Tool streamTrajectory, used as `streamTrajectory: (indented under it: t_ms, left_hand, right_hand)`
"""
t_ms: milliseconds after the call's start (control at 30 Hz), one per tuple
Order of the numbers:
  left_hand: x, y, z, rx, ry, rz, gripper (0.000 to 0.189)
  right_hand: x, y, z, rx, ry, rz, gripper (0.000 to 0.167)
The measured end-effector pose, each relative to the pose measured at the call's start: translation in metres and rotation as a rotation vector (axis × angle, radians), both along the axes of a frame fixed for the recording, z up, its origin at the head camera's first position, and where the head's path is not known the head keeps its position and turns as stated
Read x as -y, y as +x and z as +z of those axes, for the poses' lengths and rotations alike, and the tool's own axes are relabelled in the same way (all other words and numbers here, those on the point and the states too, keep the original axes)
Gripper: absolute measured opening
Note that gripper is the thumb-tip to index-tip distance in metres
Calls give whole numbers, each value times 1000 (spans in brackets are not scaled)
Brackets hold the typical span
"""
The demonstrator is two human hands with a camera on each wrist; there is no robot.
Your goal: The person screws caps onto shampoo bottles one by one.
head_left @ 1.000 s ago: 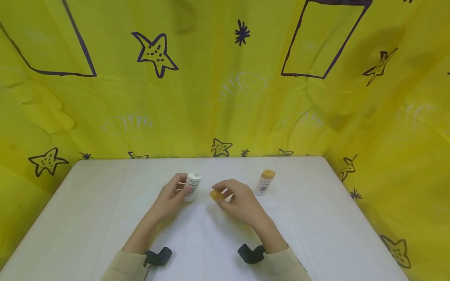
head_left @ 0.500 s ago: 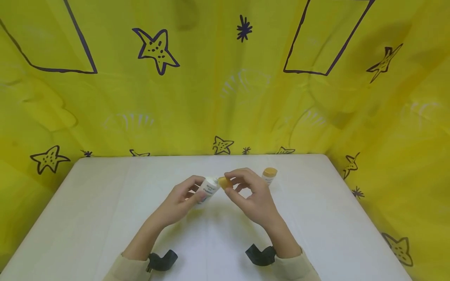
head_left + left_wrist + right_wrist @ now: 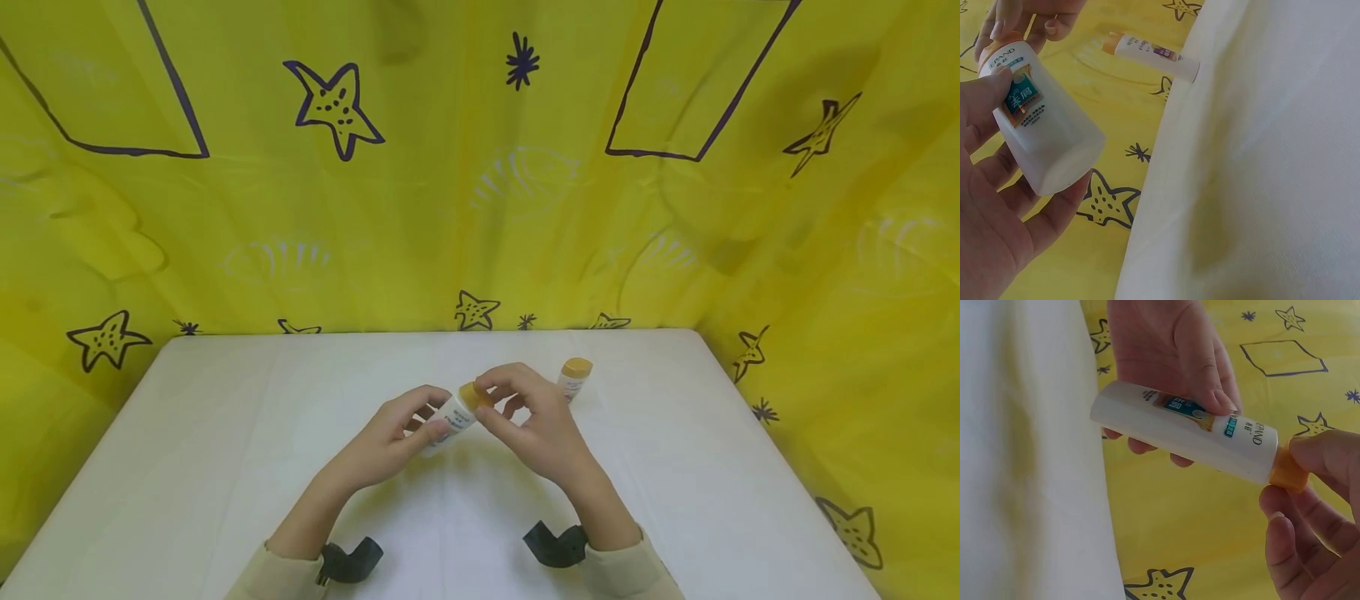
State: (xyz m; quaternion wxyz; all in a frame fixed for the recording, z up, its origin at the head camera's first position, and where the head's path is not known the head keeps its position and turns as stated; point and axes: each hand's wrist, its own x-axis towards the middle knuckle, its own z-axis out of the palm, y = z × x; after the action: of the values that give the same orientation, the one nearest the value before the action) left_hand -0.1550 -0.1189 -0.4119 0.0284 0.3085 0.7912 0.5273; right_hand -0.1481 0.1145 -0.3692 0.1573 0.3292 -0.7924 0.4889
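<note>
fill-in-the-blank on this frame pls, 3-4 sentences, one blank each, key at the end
1. The left hand holds the white tube around its ____.
2. The right hand has its grip on the tube's ____ cap.
3. The second tube stands on the white ____, behind the right hand.
4. The backdrop is yellow, printed with dark-outlined ____.

Missing words: body; orange; table; stars

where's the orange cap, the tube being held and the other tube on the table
orange cap (image 3: 1288,472), right wrist view, on its side wall between the right hand's fingertips
held tube (image 3: 1191,434), right wrist view, middle of its white body
other tube (image 3: 573,377), head view, on its white body below the cap
</note>
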Motion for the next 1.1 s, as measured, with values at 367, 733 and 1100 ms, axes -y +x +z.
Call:
streamTrajectory:
  t_ms: [367,733,1100]
  left_hand:
    - [1,1,-2,13,-30,7,24]
    - [-1,6,-1,1,-27,-33,22]
    - [3,0,3,-20,-33,35,24]
  right_hand:
    - [-10,-4,-10,35,50,31,29]
    - [1,11,12,35,-7,21,24]
    - [-4,-2,-4,21,13,69,34]
